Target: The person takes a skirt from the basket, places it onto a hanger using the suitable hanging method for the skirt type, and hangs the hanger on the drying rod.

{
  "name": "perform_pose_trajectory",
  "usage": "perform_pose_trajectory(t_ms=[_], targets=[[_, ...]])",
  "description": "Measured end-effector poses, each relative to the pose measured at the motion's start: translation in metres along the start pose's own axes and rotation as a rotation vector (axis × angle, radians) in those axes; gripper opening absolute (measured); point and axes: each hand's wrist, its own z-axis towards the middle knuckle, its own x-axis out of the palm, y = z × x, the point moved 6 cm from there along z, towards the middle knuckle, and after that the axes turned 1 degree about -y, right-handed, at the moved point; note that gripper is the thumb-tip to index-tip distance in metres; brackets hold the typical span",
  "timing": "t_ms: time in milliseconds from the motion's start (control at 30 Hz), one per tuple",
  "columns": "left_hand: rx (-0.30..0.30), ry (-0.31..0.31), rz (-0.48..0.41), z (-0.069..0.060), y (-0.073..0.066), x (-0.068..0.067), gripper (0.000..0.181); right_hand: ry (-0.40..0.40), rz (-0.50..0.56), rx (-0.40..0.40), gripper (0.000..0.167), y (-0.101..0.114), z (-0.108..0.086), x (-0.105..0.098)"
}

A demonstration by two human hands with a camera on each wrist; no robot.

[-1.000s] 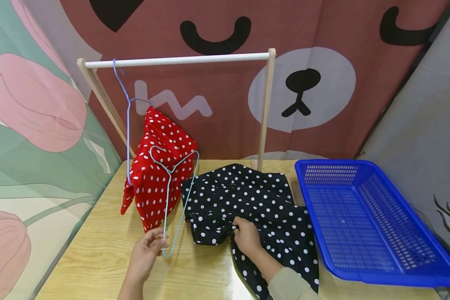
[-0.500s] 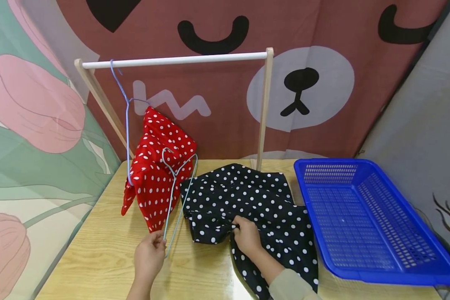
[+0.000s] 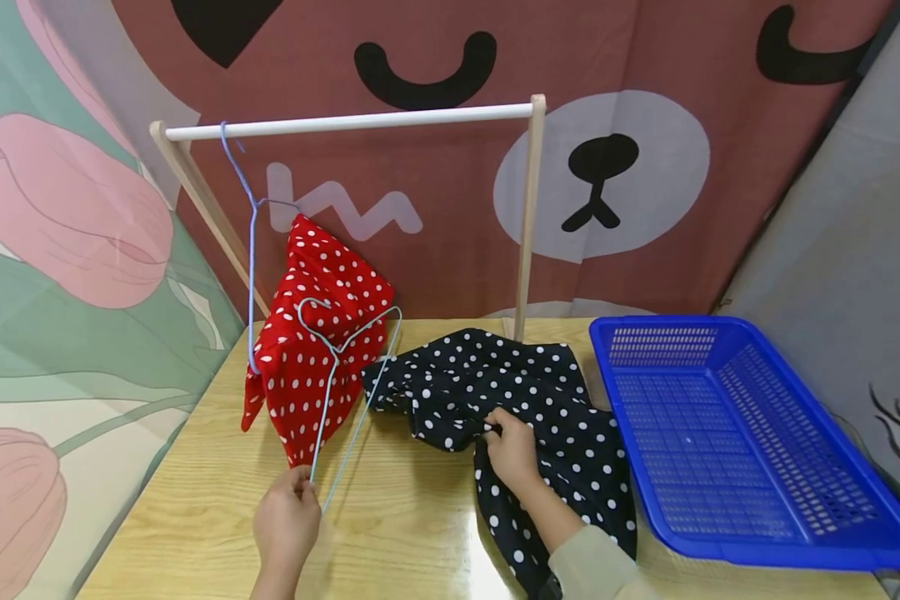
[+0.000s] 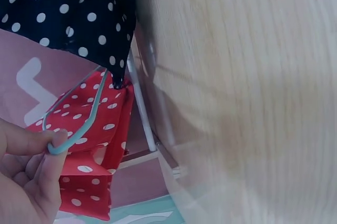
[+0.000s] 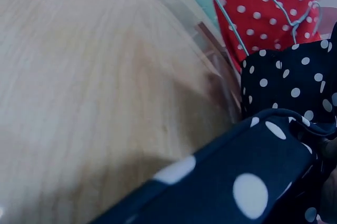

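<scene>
My left hand [image 3: 287, 521] pinches the lower end of a mint-green wire hanger [image 3: 336, 352] between thumb and fingers, as the left wrist view also shows. The hanger stands raised, hook upward, in front of a red polka-dot garment [image 3: 285, 375]. Its right side overlaps the left corner of a black polka-dot garment [image 3: 562, 408] spread on the table; whether it lies inside the cloth I cannot tell. My right hand [image 3: 513, 450] grips a bunched edge of that black garment, lifting a fold. In the right wrist view the fold [image 5: 247, 182] hides most of the fingers.
A rack with a white bar [image 3: 345, 123] and wooden posts [image 3: 528, 217] stands at the back. The red garment hangs there from a purple hanger [image 3: 252, 267], at the bar's left end. At the right sits a blue plastic basket [image 3: 645, 500]. Wood tabletop [image 3: 195, 517] shows in front.
My right hand has moved a little up and right, pulling the black garment's near left edge with it. The green hanger has turned back and forth, and my left hand sits slightly lower.
</scene>
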Motion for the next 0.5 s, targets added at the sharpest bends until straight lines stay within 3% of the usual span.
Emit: perform_pose_trajectory(t_ms=[500], targets=[[0.135, -0.225, 0.138, 0.000, -0.018, -0.016, 0.015, -0.102, 0.027, 0.100, 0.014, -0.002, 0.024, -0.026]])
